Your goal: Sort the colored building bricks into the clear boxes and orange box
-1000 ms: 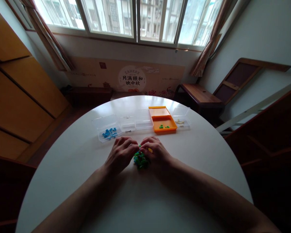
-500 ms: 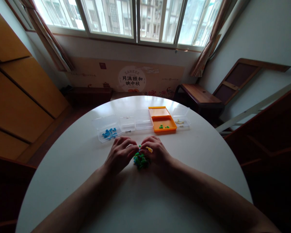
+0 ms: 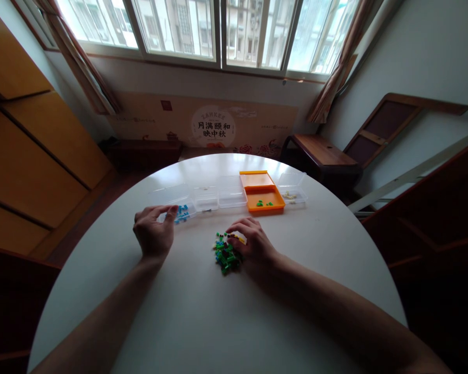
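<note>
A small heap of green, blue and yellow pieces [image 3: 225,253] lies near the middle of the round white table [image 3: 203,322]. My right hand [image 3: 249,241] rests at the heap's right edge, fingers curled over a yellow piece. My left hand [image 3: 153,231] is at the front of the clear box with blue pieces [image 3: 179,210], its fingertips over the box's near rim and loosely apart; whether they hold a piece is hidden.
Behind the heap stands a row of small boxes: two more clear ones [image 3: 218,198], an open orange box [image 3: 262,196] with several green pieces, and a clear box [image 3: 294,191] with pale pieces. A wooden bench [image 3: 320,153] stands beyond the table's right side.
My left hand has left the heap and moved left and away to the clear box with blue pieces. My right hand stays at the heap.
</note>
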A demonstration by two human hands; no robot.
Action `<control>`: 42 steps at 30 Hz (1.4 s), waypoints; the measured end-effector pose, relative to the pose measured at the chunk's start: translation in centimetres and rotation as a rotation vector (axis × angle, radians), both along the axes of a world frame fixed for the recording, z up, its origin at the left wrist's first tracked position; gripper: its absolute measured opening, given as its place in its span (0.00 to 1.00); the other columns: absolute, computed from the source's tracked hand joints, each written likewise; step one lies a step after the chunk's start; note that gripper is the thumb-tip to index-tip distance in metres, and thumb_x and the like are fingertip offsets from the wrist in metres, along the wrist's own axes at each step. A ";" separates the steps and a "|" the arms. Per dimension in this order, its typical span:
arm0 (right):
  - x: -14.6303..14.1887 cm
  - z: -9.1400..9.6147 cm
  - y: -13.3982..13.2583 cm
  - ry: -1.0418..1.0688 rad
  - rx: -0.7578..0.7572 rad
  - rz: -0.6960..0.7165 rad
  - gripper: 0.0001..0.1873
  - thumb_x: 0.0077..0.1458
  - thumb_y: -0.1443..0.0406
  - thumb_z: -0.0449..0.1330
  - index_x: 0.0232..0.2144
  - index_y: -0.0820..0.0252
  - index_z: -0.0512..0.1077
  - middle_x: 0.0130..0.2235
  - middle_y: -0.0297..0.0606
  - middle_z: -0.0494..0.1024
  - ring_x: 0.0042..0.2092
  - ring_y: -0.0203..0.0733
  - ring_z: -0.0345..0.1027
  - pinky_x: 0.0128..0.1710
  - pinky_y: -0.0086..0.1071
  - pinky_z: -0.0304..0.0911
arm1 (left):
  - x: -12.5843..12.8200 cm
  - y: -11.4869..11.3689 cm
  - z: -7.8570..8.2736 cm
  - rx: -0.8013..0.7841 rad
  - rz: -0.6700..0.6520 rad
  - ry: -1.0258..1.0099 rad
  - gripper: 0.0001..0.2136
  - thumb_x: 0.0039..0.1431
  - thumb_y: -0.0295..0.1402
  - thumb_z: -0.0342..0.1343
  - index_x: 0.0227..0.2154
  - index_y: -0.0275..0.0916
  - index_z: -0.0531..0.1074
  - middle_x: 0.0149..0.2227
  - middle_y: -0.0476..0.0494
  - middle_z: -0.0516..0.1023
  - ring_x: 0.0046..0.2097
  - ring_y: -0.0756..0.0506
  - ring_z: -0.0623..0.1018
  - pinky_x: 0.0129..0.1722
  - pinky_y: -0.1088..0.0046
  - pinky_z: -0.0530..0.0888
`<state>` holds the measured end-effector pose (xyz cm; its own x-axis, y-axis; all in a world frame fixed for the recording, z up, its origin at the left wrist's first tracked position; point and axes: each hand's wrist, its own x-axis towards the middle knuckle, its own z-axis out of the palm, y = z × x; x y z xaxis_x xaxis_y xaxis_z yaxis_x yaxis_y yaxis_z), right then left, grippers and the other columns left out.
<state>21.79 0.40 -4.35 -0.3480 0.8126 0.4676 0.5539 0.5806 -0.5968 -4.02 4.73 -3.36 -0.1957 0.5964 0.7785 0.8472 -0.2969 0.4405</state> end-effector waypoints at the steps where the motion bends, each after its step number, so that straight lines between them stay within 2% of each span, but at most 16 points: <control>1: 0.0 0.0 0.0 -0.005 0.002 -0.001 0.06 0.55 0.66 0.63 0.37 0.57 0.75 0.40 0.38 0.78 0.45 0.43 0.67 0.50 0.41 0.58 | -0.1 0.1 -0.1 -0.002 0.007 -0.007 0.13 0.58 0.44 0.56 0.28 0.38 0.76 0.30 0.44 0.78 0.35 0.42 0.74 0.39 0.63 0.70; 5: -0.1 0.0 0.0 -0.009 0.005 -0.005 0.05 0.55 0.66 0.63 0.36 0.57 0.75 0.40 0.38 0.77 0.45 0.43 0.67 0.50 0.41 0.58 | 0.6 -0.4 0.3 -0.005 -0.084 0.023 0.11 0.58 0.41 0.57 0.28 0.39 0.76 0.31 0.44 0.77 0.37 0.42 0.74 0.40 0.64 0.71; 9: -0.4 0.3 0.0 -0.007 0.008 0.005 0.03 0.54 0.68 0.62 0.34 0.57 0.76 0.39 0.38 0.78 0.44 0.43 0.67 0.49 0.40 0.58 | 1.8 -1.5 1.1 -0.047 -0.331 0.141 0.05 0.57 0.36 0.59 0.32 0.41 0.76 0.35 0.45 0.77 0.41 0.44 0.73 0.44 0.63 0.71; 12: -0.7 0.4 0.0 -0.036 0.012 0.009 0.03 0.55 0.68 0.62 0.33 0.57 0.76 0.39 0.38 0.78 0.44 0.43 0.67 0.49 0.40 0.58 | 2.2 -2.0 1.2 -0.126 -0.550 0.277 0.03 0.57 0.33 0.59 0.31 0.42 0.76 0.36 0.46 0.77 0.42 0.44 0.72 0.45 0.63 0.70; 15: -0.8 0.4 0.0 -0.100 0.027 0.037 0.07 0.57 0.69 0.60 0.37 0.55 0.76 0.42 0.38 0.77 0.47 0.43 0.65 0.50 0.41 0.57 | 2.3 -2.1 1.2 -0.200 -0.673 0.385 0.04 0.57 0.31 0.57 0.29 0.42 0.75 0.36 0.46 0.77 0.42 0.44 0.72 0.45 0.62 0.68; 19: -0.9 0.6 -0.1 -0.258 0.060 0.147 0.13 0.59 0.68 0.58 0.45 0.50 0.75 0.51 0.38 0.74 0.55 0.47 0.59 0.55 0.44 0.52 | 2.5 -2.3 1.2 -0.231 -0.694 0.418 0.06 0.58 0.29 0.55 0.28 0.42 0.75 0.36 0.46 0.77 0.43 0.44 0.72 0.45 0.62 0.67; 22: -0.9 0.9 -0.3 -0.325 0.051 0.169 0.14 0.59 0.68 0.58 0.45 0.49 0.75 0.54 0.39 0.72 0.58 0.49 0.56 0.56 0.46 0.50 | 2.5 -2.3 1.2 -0.220 -0.685 0.408 0.06 0.57 0.29 0.55 0.27 0.41 0.74 0.35 0.46 0.76 0.41 0.45 0.72 0.45 0.63 0.67; 29: -0.8 0.7 -0.2 -0.257 0.059 0.098 0.08 0.57 0.70 0.58 0.38 0.56 0.75 0.51 0.41 0.73 0.56 0.48 0.59 0.55 0.46 0.53 | 2.7 -2.3 1.1 -0.219 -0.692 0.388 0.06 0.58 0.29 0.55 0.28 0.41 0.74 0.35 0.47 0.76 0.41 0.45 0.72 0.45 0.63 0.66; 36: -0.6 0.4 0.0 -0.260 0.064 0.126 0.12 0.56 0.71 0.59 0.40 0.51 0.76 0.52 0.38 0.73 0.57 0.48 0.58 0.55 0.47 0.52 | 2.8 -2.4 0.9 -0.215 -0.713 0.392 0.05 0.58 0.29 0.55 0.28 0.41 0.74 0.34 0.47 0.76 0.41 0.45 0.71 0.46 0.62 0.66; 42: -0.8 0.5 -0.1 -0.253 0.066 0.089 0.09 0.55 0.71 0.60 0.37 0.54 0.76 0.51 0.39 0.74 0.56 0.48 0.59 0.55 0.46 0.52 | 3.0 -2.4 0.8 -0.212 -0.723 0.399 0.05 0.58 0.30 0.55 0.28 0.41 0.74 0.34 0.47 0.76 0.41 0.45 0.71 0.46 0.63 0.66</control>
<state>21.00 0.29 -3.86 -0.5288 0.7446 0.4075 0.6257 0.6663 -0.4056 -1.07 2.35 -2.52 0.5546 0.6101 0.5658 0.5845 -0.7696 0.2570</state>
